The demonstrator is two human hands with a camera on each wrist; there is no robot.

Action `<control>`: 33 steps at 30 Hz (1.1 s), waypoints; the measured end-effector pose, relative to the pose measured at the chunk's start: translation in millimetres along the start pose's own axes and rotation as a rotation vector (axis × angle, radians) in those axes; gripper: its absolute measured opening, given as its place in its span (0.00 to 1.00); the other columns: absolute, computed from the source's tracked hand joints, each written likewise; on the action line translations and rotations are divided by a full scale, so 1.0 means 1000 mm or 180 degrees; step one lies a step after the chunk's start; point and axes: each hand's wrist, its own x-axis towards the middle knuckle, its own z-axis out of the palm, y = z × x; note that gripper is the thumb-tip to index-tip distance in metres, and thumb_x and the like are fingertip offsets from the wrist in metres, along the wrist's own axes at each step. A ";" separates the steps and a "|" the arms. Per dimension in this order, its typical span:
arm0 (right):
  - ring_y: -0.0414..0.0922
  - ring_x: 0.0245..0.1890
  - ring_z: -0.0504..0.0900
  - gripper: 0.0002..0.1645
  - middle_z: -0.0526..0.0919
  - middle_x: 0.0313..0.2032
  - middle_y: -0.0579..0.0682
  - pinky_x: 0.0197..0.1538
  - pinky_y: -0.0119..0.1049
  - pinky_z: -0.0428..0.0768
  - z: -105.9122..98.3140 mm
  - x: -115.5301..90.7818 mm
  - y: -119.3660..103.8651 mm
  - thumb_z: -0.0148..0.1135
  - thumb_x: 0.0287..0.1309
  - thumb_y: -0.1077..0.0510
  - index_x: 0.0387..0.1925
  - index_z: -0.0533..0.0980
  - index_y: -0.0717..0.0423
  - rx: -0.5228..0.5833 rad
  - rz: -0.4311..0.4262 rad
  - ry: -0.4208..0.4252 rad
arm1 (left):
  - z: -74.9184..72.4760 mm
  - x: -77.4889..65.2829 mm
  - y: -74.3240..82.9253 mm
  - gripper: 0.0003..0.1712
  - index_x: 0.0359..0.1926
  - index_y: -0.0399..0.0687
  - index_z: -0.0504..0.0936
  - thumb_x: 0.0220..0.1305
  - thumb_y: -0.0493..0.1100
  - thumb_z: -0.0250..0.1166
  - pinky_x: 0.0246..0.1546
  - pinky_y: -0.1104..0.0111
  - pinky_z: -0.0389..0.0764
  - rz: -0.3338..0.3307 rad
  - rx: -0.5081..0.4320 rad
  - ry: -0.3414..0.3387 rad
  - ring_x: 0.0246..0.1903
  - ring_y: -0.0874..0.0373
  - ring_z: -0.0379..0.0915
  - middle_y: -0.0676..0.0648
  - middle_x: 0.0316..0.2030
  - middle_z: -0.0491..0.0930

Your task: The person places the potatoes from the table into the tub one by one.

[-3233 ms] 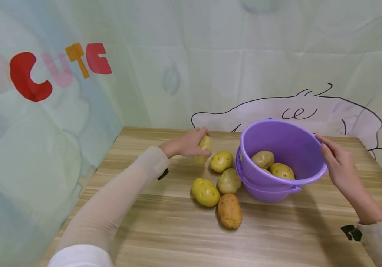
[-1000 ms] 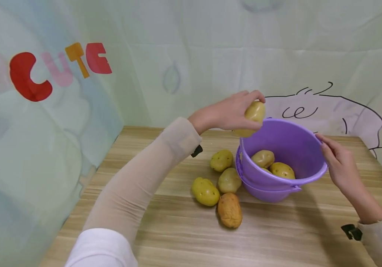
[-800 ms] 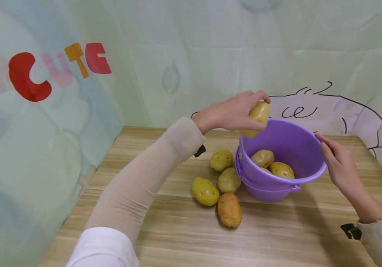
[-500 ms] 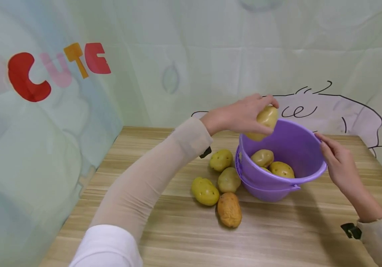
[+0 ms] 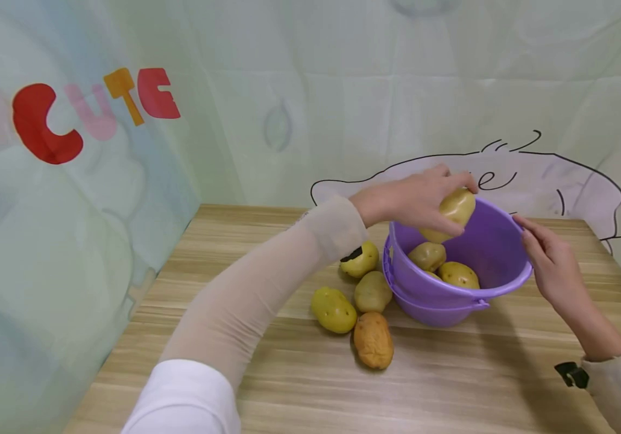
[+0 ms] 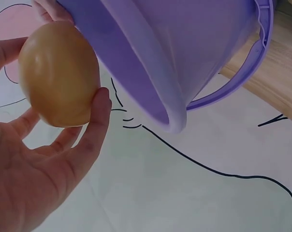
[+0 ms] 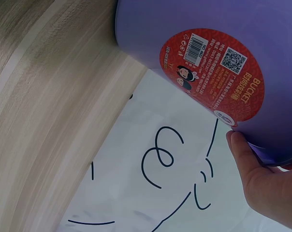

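Observation:
My left hand pinches a pale yellow potato between thumb and fingertips, over the mouth of a purple bucket. In the left wrist view, the potato sits close beside the bucket's rim. The bucket stands on the table, its mouth leaning toward me. Its rim on the right side is gripped by my right hand; the thumb lies against the outer wall near a red label. Inside the bucket lie a tan potato and a yellow potato, with part of another showing.
Left of the bucket on the wooden table lie a yellow potato, a pale potato and an orange-brown wrinkled potato. Another yellow potato is partly hidden by the left wrist's strap. A printed cloth hangs behind.
My left hand has lifted the potato from the table's far left and carried it right, lowering slightly over the bucket's mouth lately. The right hand and bucket stay in place.

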 end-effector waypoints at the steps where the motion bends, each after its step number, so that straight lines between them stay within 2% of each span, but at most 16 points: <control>1: 0.21 0.49 0.68 0.26 0.70 0.60 0.74 0.46 0.11 0.65 0.000 0.000 0.000 0.41 0.78 0.58 0.67 0.66 0.71 0.0000 0.0002 0.0004 | 0.001 0.001 0.001 0.37 0.70 0.59 0.63 0.62 0.54 0.67 0.39 0.73 0.76 0.0008 -0.0001 -0.0022 0.43 0.60 0.70 0.47 0.52 0.64; 9: 0.21 0.47 0.68 0.26 0.70 0.59 0.75 0.44 0.11 0.65 -0.001 0.000 -0.001 0.40 0.79 0.58 0.68 0.65 0.71 0.0003 0.0024 -0.0036 | 0.006 0.004 0.006 0.38 0.71 0.58 0.63 0.62 0.55 0.67 0.40 0.73 0.75 0.0037 0.0069 -0.0177 0.45 0.60 0.69 0.48 0.53 0.64; 18: 0.21 0.46 0.68 0.25 0.70 0.59 0.76 0.44 0.11 0.65 0.000 0.000 0.000 0.41 0.78 0.59 0.68 0.65 0.71 0.0009 -0.0008 -0.0014 | 0.014 0.007 0.006 0.38 0.71 0.58 0.63 0.64 0.55 0.67 0.46 0.72 0.72 0.0128 0.0349 -0.0348 0.51 0.60 0.66 0.46 0.57 0.64; 24: 0.21 0.46 0.69 0.26 0.71 0.59 0.73 0.44 0.12 0.66 0.001 -0.001 0.000 0.42 0.78 0.57 0.68 0.66 0.69 -0.0012 -0.0011 -0.0016 | 0.021 0.008 0.003 0.40 0.73 0.58 0.62 0.64 0.56 0.66 0.49 0.72 0.70 0.0088 0.0535 -0.0520 0.53 0.60 0.63 0.45 0.62 0.61; 33: 0.21 0.48 0.69 0.27 0.70 0.61 0.73 0.45 0.11 0.66 0.001 -0.001 0.000 0.42 0.79 0.55 0.69 0.65 0.68 -0.0008 -0.0010 -0.0013 | 0.022 0.008 0.000 0.37 0.71 0.58 0.64 0.65 0.53 0.66 0.57 0.72 0.67 0.0091 0.0544 -0.0445 0.58 0.60 0.62 0.45 0.64 0.61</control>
